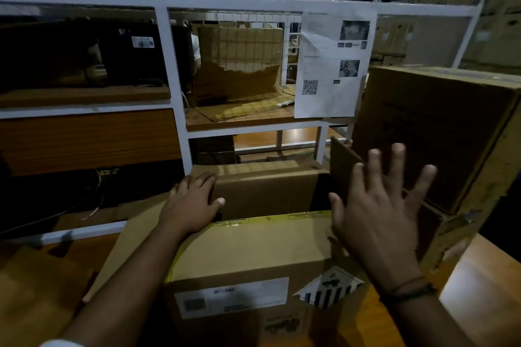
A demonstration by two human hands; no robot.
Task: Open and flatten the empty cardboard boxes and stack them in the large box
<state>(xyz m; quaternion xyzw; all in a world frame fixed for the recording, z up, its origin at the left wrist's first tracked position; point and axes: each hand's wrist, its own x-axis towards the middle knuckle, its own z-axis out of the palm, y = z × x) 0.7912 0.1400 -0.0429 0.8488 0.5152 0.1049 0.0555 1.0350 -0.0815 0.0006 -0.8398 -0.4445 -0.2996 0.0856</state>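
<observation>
On the wooden table [363,318]: both hands at the cardboard box [248,251].
My left arm reaches forward, the right is raised, palm turned away. The box stands just before me, yellow tape [270,218] on it, flaps up. My left hand [194,203] grips the rear flap [267,189], thumb on its face; my right hand [377,205] is spread wide, holding nothing, near the side flap [342,166].
</observation>
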